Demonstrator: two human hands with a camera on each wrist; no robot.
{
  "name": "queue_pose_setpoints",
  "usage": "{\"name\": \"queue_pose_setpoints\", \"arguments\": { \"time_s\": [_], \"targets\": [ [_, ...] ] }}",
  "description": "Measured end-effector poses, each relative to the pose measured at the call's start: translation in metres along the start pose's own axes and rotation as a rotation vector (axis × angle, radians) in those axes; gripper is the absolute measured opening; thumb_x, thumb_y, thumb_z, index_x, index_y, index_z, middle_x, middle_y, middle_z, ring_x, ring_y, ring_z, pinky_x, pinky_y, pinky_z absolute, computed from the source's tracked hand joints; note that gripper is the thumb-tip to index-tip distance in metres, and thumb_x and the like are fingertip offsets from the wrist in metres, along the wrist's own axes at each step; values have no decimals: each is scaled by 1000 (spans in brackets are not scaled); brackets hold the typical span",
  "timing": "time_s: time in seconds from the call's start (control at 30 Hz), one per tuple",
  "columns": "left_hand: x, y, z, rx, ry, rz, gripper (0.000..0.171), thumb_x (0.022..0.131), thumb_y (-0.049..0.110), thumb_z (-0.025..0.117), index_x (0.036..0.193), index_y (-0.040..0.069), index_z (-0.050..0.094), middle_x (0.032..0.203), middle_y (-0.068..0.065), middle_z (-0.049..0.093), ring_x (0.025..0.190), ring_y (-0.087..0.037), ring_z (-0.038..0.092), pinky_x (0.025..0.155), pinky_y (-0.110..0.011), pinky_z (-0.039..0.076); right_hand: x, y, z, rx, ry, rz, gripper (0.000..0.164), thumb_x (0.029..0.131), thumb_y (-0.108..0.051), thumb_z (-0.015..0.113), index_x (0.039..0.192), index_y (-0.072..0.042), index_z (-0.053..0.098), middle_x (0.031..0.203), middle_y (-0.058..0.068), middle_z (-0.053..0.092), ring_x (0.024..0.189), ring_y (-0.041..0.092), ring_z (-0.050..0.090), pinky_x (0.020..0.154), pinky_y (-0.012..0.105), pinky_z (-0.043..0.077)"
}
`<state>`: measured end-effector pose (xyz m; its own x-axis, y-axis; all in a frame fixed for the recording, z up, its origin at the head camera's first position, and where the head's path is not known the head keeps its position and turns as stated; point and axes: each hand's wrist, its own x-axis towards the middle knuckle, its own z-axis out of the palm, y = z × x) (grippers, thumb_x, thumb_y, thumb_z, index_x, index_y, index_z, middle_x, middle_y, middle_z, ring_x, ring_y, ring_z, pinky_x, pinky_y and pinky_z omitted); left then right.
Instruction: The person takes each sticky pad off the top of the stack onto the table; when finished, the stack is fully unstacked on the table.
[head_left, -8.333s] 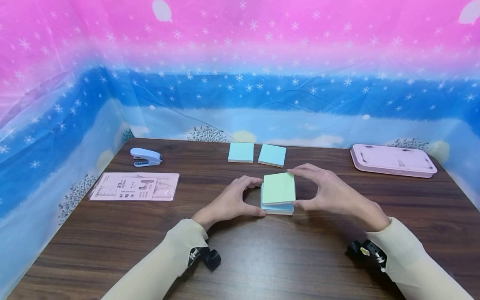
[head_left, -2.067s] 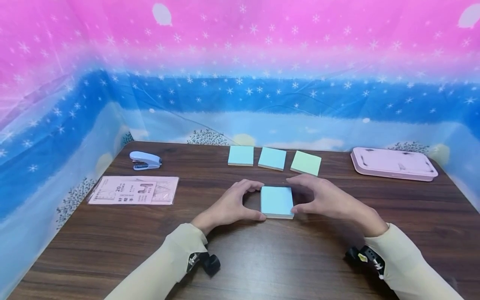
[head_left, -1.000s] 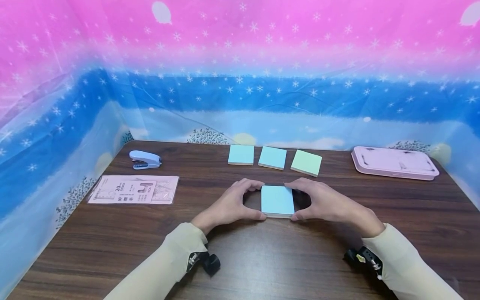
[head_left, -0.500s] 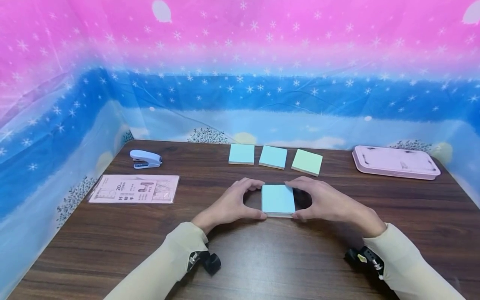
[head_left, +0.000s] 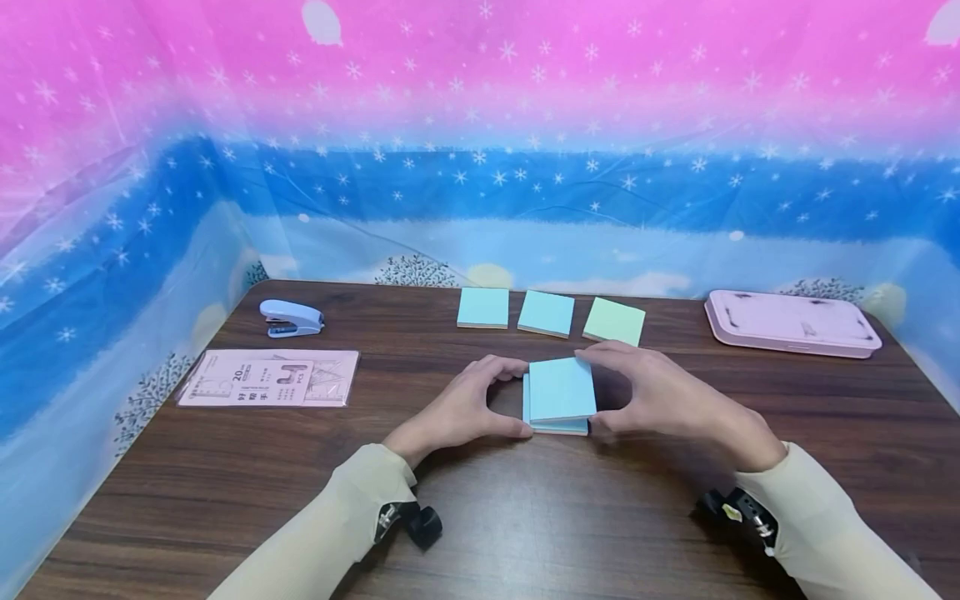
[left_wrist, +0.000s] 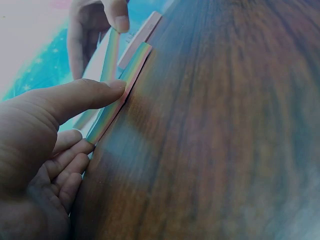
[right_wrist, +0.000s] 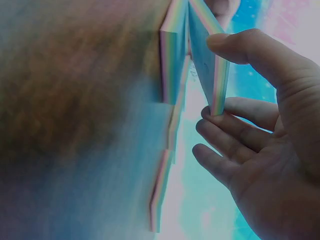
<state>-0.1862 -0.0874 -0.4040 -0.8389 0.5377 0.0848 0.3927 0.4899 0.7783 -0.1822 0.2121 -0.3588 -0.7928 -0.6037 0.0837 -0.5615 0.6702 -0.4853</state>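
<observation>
My right hand (head_left: 660, 396) pinches a light-blue sticky note pad (head_left: 562, 388) between thumb and fingers. That pad is tilted, its right side raised off a second pad (head_left: 558, 428) beneath it on the table. In the right wrist view, a wedge-shaped gap shows between the raised pad (right_wrist: 205, 60) and the lower pad (right_wrist: 172, 65), both with rainbow-striped edges. My left hand (head_left: 465, 404) holds the left side of the lower pad. The left wrist view shows its thumb (left_wrist: 90, 97) on the edge of that lower pad (left_wrist: 136, 65), with fingertips at the far corner.
Two light-blue pads (head_left: 483, 307) (head_left: 546, 312) and a green pad (head_left: 615, 319) lie in a row at the back. A pale blue stapler (head_left: 292, 318) and a pink flat packet (head_left: 268, 378) are at left. A pink case (head_left: 793, 322) lies back right.
Earlier my right hand held the green pad over the stack; that pad now lies in the back row. Since half a second ago, my right hand has lifted the top blue pad's right side.
</observation>
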Motion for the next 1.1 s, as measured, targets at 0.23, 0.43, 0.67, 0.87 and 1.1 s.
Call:
{"name": "queue_pose_setpoints", "arguments": {
  "time_s": [0.23,0.43,0.67,0.87,1.1],
  "targets": [
    [-1,-1,-2,8,-3,15,78,81,31,93,148,12,60,140,-4,60,130,-23,52,111,-45,42,-3,-5,-20,-38,52,5,81,84,-24,90,154,-3,55,152,19,55,140,41,51,109,62,44],
    [-2,-4,-1,24,-8,24,72,83,32,92,146,14,62,142,-2,59,131,-22,52,111,-45,42,-9,-6,-30,-41,73,25,81,86,-26,90,156,-7,54,155,17,53,141,40,51,109,61,45],
    [-2,-5,3,13,-17,19,72,83,31,92,146,14,62,141,-2,59,131,-21,51,111,-46,41,-19,-5,-44,-19,116,83,85,85,-27,92,159,-15,51,159,12,49,141,39,50,106,64,45],
    [-2,-5,2,13,-19,14,73,83,31,92,147,13,62,140,-2,59,131,-21,51,112,-46,41,-27,-2,-55,-35,129,145,88,87,-39,90,162,-20,48,162,14,45,145,46,43,108,73,38],
    [-1,-3,0,29,-14,17,72,83,32,91,147,14,62,141,-2,58,132,-22,50,112,-46,41,-37,14,-58,-60,146,176,87,87,-43,89,161,-18,49,160,16,48,146,46,42,108,73,36]
  ]
}}
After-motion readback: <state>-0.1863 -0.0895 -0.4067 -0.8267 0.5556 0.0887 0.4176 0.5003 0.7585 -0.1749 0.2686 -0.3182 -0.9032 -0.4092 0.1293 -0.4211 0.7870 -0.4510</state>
